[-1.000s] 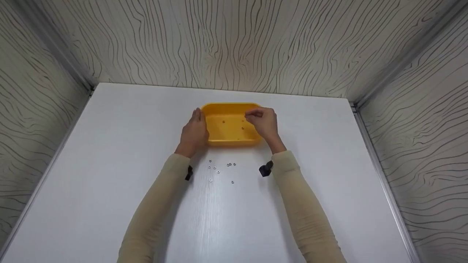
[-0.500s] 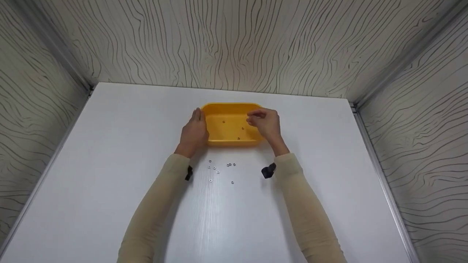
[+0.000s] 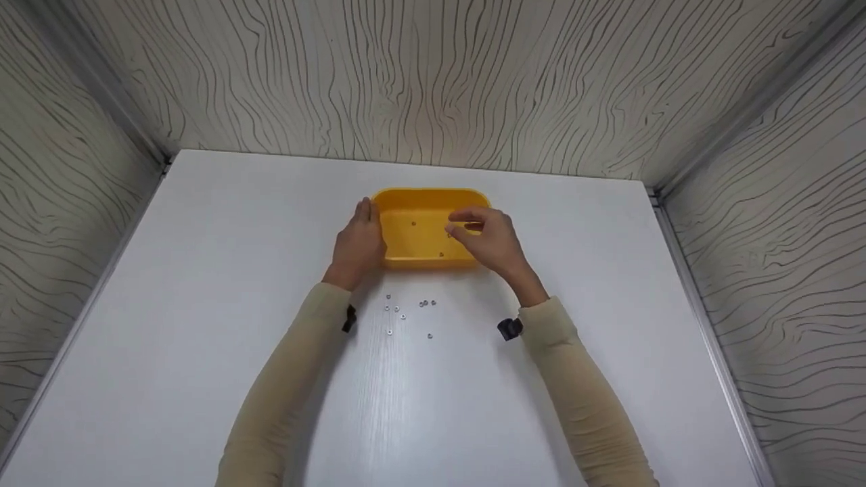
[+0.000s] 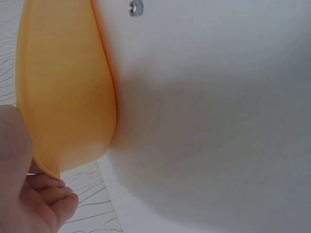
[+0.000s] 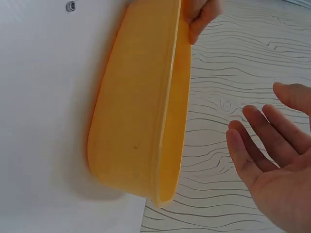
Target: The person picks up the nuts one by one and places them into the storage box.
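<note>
A yellow plastic bin [image 3: 419, 262] stands at the back of the white table, with a few small metal nuts [image 3: 414, 223] on its floor. My left hand [image 3: 358, 245] grips the bin's left end, fingers bent at the rim in the left wrist view. Over the bin's right side is my right hand [image 3: 492, 242], its thumb and fingers parted. The right wrist view shows those fingers [image 5: 238, 145] loosely bent, with nothing between them. In front of the bin, several hex nuts [image 3: 403, 316] lie scattered on the table; one nut [image 4: 135, 8] shows in the left wrist view.
Wood-grain patterned panels [image 3: 433, 81] rise behind the white table [image 3: 270, 203] and on both sides. Metal strips [image 3: 717, 352] run along the table's side edges. A black wrist device [image 3: 510, 329] sits at the right sleeve cuff.
My right hand's fingers have spread from a closer pinch, and the hand has come slightly toward me. A nut near the bin's front wall shows more fully. The left hand stays put.
</note>
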`<action>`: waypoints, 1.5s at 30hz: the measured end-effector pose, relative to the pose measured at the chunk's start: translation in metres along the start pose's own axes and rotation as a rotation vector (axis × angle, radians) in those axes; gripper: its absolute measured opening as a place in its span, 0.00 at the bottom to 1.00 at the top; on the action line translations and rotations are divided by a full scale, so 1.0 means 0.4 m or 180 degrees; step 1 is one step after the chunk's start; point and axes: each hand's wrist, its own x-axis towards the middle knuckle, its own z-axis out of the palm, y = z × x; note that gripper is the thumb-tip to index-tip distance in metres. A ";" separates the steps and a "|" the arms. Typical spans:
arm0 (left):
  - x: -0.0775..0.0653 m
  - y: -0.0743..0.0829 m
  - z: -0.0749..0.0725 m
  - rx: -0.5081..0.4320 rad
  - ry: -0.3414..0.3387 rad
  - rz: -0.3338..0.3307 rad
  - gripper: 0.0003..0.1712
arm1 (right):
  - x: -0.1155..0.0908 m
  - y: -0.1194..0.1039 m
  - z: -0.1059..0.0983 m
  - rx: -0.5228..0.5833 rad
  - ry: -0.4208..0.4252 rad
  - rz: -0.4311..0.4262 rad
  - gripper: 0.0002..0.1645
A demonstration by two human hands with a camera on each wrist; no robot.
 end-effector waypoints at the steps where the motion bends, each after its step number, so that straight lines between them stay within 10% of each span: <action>1: 0.001 0.001 0.000 0.0010 -0.0007 0.0004 0.36 | -0.007 0.000 0.004 -0.0069 -0.0015 -0.0036 0.18; 11: 0.000 0.003 -0.002 0.0031 -0.0066 -0.0041 0.35 | -0.068 0.001 0.037 -0.0284 -0.0190 -0.0351 0.29; 24: -0.001 0.004 -0.008 -0.0400 -0.0153 -0.0223 0.36 | -0.144 0.035 0.106 -0.0671 -0.0997 -0.0731 0.14; 45: 0.007 -0.003 -0.002 -0.0069 -0.0076 -0.0027 0.35 | -0.211 0.099 0.173 -0.1810 -0.1127 -0.0870 0.25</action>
